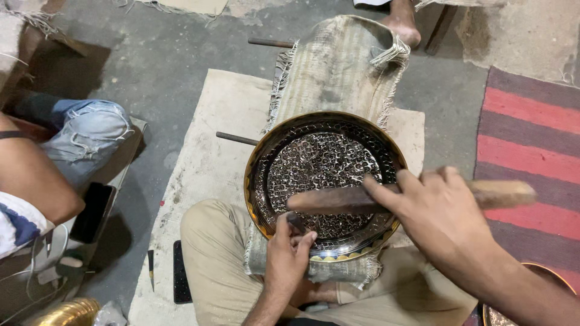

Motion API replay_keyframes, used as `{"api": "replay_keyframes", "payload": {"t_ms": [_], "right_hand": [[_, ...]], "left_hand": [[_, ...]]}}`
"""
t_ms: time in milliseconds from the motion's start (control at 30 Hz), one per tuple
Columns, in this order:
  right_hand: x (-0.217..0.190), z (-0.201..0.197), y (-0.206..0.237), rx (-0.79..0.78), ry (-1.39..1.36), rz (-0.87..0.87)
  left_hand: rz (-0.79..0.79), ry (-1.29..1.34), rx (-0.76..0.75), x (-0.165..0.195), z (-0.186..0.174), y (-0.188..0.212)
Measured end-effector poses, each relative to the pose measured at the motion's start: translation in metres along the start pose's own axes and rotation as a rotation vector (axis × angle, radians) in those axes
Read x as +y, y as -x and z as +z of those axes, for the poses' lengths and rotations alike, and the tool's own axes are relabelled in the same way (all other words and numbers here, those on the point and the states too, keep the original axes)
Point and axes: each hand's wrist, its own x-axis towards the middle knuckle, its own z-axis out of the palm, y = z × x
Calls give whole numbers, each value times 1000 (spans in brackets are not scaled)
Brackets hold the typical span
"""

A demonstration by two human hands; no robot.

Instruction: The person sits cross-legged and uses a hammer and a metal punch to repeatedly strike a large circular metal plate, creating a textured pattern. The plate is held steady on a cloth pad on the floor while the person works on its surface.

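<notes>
Denim, torn at the knee, covers the leg of another person (90, 136) sitting at the far left, an arm showing beside it. A dark phone (92, 212) lies on the floor just near that leg, and a brass-coloured ribbed object (66, 312) pokes in at the near left corner. A small chisel-like tool (150, 268) and a flat black object (181, 273) lie on the pale mat (208, 127) that is spread over the concrete.

In the middle, a round engraved brass tray (323, 181) rests on a fringed, striped cloth pad (335, 66), tilted toward the worker's lap. The left hand (289, 253) is closed around a short metal punch (296, 222), whose tip is set on the tray's near inner band. Two thin metal rods (237, 139) stick out from under the pad on the left.

Above the tray, the right hand (438, 214) is clamped on a wooden mallet handle (411, 198), held level across the tray's near half, just above the punch. Someone's bare foot (403, 23) stands at the far end of the pad. A red and dark striped rug (531, 151) lies at the right.
</notes>
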Motion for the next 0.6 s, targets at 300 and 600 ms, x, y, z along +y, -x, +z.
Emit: {"api": "replay_keyframes", "payload": {"t_ms": [300, 600], "right_hand": [[-21, 130, 110, 73, -785, 523], [-89, 264, 175, -30, -911, 867]], "left_hand": [[226, -59, -412, 31, -44, -34], [723, -242, -883, 36, -31, -78]]}}
